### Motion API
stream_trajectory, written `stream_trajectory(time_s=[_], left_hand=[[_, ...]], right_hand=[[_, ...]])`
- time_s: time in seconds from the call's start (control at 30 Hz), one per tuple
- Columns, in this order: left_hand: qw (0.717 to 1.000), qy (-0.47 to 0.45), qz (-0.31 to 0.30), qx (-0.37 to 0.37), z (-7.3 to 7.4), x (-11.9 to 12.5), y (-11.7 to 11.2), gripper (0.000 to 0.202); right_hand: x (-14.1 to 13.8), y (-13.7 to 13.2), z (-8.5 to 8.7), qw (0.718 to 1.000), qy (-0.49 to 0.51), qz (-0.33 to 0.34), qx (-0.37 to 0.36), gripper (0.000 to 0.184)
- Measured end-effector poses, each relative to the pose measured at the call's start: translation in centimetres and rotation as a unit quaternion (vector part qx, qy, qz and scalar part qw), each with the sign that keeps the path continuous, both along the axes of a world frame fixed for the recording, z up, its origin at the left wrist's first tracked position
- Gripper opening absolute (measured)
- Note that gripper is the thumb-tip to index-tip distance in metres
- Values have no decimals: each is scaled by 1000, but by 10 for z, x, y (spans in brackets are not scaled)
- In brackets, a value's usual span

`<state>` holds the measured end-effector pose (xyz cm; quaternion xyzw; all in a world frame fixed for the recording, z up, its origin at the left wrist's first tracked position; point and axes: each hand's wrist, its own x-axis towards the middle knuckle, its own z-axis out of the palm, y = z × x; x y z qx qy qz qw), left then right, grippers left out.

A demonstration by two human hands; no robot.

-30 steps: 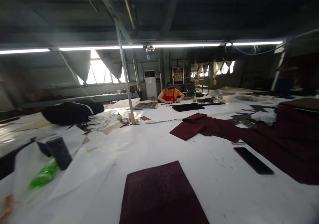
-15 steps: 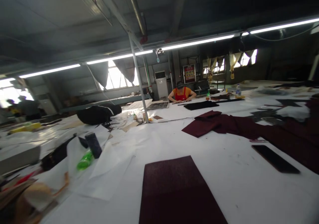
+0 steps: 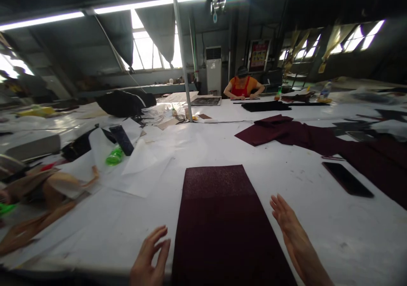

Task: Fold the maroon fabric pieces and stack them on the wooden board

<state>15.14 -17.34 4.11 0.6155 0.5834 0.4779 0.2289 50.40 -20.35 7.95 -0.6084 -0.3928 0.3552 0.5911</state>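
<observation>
A dark maroon fabric panel [image 3: 219, 222] lies flat on the white tabletop [image 3: 152, 209] in front of me, its far strip speckled and lighter. Left of its edge is my left hand [image 3: 152, 254], fingers bent and apart, with nothing in it. On the other side, my right hand [image 3: 286, 220] is stretched out beside the panel, palm turned inward and holding nothing. Whether either hand touches the cloth or table is not clear. A black phone [image 3: 348, 179] rests to the right of my right hand.
More maroon cloth [image 3: 295, 131] spreads along the right. At left lie a green bottle [image 3: 115, 155], a dark roll [image 3: 122, 139], white paper sheets [image 3: 143, 171] and tan scraps [image 3: 60, 188]. A metal pole [image 3: 183, 61] rises from the table. Across it works a person in a red apron [image 3: 242, 86].
Both my hands have come into view from below, one on each side of the maroon panel. My view has tipped downward, so the scene sits higher. The panel lies flat in both frames.
</observation>
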Motion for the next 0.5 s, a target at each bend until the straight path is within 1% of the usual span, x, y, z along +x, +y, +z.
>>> stream_trajectory(time_s=[0.03,0.1,0.13,0.2,0.27,0.4,0.5], left_hand=[[1000,10,-5,18,-1,3,16,28],[998,49,-19,27,-2,11,43,30],[997,73,-27,25,-2,15,53,29],[992,119,-49,18,-4,23,67,29],[986,149,-71,13,-5,30,73,28],[976,193,-102,9,-9,37,82,31],[969,221,-111,15,-11,39,90,42]], right_hand=[[2,4,-16,1000,-16,-17,-20,62],[5,10,-45,998,-45,-26,-41,66],[5,13,-55,997,-56,-22,-45,67],[5,18,-69,997,-67,-14,-42,67],[3,21,-73,997,-71,-6,-37,66],[3,24,-73,996,-73,0,-46,64],[4,23,-73,995,-88,7,-51,65]])
